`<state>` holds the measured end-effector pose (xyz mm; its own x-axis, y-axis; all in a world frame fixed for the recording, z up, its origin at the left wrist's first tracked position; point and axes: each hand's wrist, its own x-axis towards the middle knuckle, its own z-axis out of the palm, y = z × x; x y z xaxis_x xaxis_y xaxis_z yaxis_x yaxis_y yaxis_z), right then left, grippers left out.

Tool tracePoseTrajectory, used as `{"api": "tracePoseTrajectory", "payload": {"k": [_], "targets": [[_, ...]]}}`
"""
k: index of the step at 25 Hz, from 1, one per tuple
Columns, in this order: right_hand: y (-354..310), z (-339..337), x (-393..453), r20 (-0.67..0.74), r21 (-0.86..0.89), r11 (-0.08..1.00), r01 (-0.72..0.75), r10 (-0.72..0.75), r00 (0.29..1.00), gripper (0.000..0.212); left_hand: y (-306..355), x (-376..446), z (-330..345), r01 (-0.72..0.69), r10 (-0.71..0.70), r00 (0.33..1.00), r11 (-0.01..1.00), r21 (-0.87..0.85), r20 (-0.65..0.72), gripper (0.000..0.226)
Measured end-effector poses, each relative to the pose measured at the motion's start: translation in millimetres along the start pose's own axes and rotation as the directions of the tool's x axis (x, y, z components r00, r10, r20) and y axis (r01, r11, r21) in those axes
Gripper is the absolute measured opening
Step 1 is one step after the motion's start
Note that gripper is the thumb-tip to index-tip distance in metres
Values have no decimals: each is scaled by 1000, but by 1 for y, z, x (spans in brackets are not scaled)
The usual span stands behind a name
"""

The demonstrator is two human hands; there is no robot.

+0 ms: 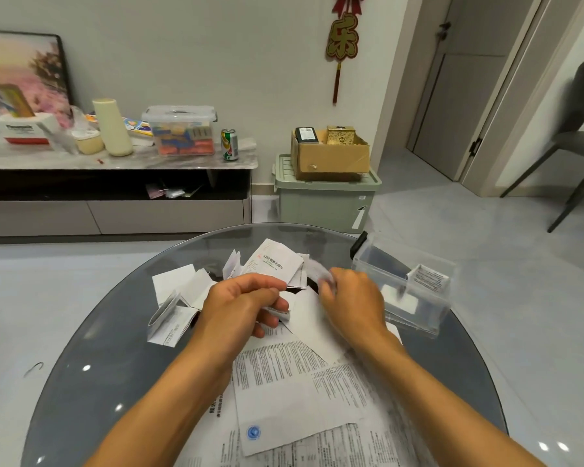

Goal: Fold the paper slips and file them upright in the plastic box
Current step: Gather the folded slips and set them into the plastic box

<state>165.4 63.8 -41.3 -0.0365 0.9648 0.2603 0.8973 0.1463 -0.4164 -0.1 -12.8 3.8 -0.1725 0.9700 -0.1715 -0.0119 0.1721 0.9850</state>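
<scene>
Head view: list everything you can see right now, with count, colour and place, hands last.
round glass table: one, grey, foreground.
clear plastic box: one, table's right edge; at least one slip upright inside.
white paper slips: several, folded, loose on the table's far half.
large printed sheets: several, white, near edge.
lidded clear storage tub: one, on the cabinet.
green drink can: one, right of the tub.
cardboard box: one, brown, on a pale green bin.
dark chair: one, far right.
left hand: pinches a folded slip.
right hand: blurred, holds a slip beside the box.
</scene>
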Motion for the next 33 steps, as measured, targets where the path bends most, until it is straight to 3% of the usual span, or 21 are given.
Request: {"api": "tracePoseTrajectory", "payload": {"k": [2, 4, 5, 7, 9, 12, 14, 16, 19, 21, 23, 27, 33], "targets": [[-8, -30, -6, -4, 381, 919, -105, 116, 993, 24, 0, -4, 4, -41, 41, 999, 998, 48, -14, 17], [-23, -64, -20, 168, 687, 692, -222, 146, 975, 11, 1, -9, 8, -73, 72, 997, 996, 44, 17, 11], [-30, -78, -29, 267, 749, 606, -269, 96, 959, 12, 3, -13, 10, -76, 76, 994, 997, 6, 73, 16], [-36, -94, -44, 385, 755, 582, -303, -21, 922, 19, 8, -19, 13, -63, 75, 983, 995, -79, 168, 22], [-38, -104, -54, 413, 707, 651, -276, -64, 908, 21, 15, -26, 17, -92, 110, 982, 989, -118, 157, 19], [-28, -112, -51, 358, 628, 734, -260, 25, 933, 12, 17, -23, 24, -120, 134, 984, 986, -120, 116, 18], [-17, -118, -43, 355, 608, 743, -279, 60, 933, 20, 20, -18, 34, -134, 149, 975, 986, -100, 166, 18], [-5, -126, -34, 348, 618, 736, -275, 57, 936, 13, 26, -8, 49, -128, 143, 969, 988, -84, 200, 19], [24, -144, -14, 199, 633, 730, -259, 170, 965, 10, 32, 12, 78, -168, 159, 975, 985, 45, 155, 20], [48, -156, 1, 85, 628, 730, -270, 280, 956, 9, 37, 27, 97, -335, 288, 937, 898, 286, 196, 14], [68, -158, 15, 14, 644, 706, -294, 373, 928, 6, 41, 42, 122, -485, 366, 873, 715, 503, 322, 14], [88, -146, 38, -25, 644, 688, -335, 456, 890, 8, 44, 77, 169, -576, 351, 815, 405, 710, 460, 23], [100, -148, 37, -109, 602, 729, -326, 479, 871, 29, 37, 108, 210, -606, 208, 795, 301, 736, 570, 21]]}}
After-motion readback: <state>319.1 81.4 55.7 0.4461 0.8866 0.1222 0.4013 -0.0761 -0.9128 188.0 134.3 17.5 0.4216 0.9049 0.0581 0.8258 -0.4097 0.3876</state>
